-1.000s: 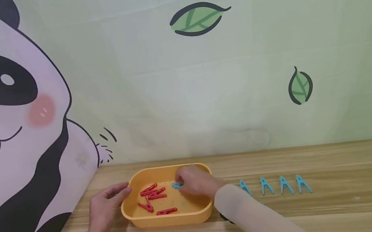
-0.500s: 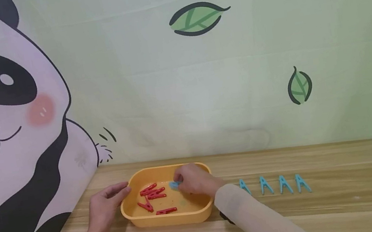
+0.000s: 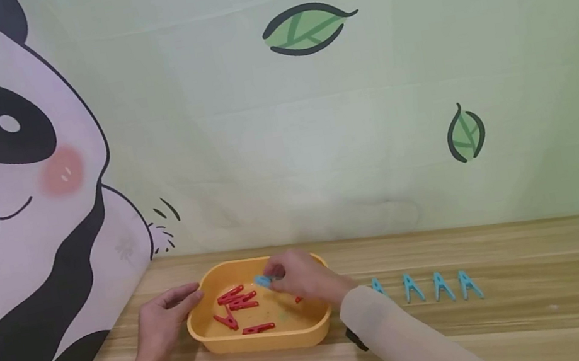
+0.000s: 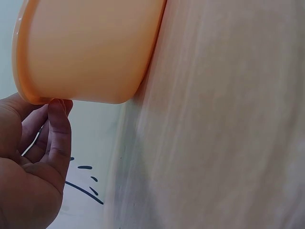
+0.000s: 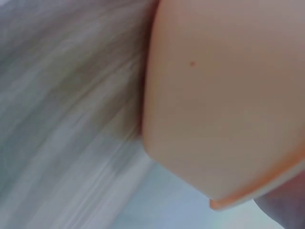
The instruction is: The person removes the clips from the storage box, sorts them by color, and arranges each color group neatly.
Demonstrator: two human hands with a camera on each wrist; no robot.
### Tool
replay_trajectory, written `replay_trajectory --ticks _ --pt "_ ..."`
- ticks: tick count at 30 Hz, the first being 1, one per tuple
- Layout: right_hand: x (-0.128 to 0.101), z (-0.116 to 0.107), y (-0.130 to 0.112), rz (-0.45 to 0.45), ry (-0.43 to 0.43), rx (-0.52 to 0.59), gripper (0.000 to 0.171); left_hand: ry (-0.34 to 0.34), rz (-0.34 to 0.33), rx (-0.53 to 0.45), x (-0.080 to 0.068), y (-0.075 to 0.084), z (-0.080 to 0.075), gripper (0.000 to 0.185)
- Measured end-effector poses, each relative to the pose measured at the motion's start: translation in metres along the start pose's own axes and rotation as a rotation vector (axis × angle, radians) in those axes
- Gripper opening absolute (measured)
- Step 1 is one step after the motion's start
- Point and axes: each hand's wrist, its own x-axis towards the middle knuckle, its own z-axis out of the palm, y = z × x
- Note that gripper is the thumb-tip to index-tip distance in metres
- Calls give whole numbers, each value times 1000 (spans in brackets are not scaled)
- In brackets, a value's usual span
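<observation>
An orange tub (image 3: 218, 338) sits on the wooden table (image 3: 521, 327) and holds several red clothespins (image 3: 237, 301). My right hand (image 3: 297, 278) is above the tub's right half and pinches a blue clothespin (image 3: 263, 281) lifted off the floor of the tub. My left hand (image 3: 166, 319) rests against the tub's left wall with its fingers straight along the rim. The left wrist view shows those fingers (image 4: 59, 138) touching the tub's outer wall (image 4: 90, 47). The right wrist view shows only the tub's outer wall (image 5: 224, 105) close up.
Several blue clothespins (image 3: 425, 289) stand in a row on the table to the right of the tub. A wall with a panda drawing (image 3: 9, 189) closes the left side, and a green wall with leaf drawings (image 3: 307, 27) closes the back.
My right hand has lifted the blue clothespin a little up and to the left inside the tub. The left hand has stayed on the tub's left wall.
</observation>
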Motion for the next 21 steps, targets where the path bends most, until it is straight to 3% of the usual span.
replay_trajectory --ticks 5,13,21 --pt "-10 -9 -5 -5 13 66 16 0 0 -1 0 0 1 45" --pt "-31 -25 -7 -139 62 167 16 -7 -6 -2 0 1 1 45" --pt "-53 -38 -6 -166 126 154 19 -5 -6 -4 0 0 0 45"
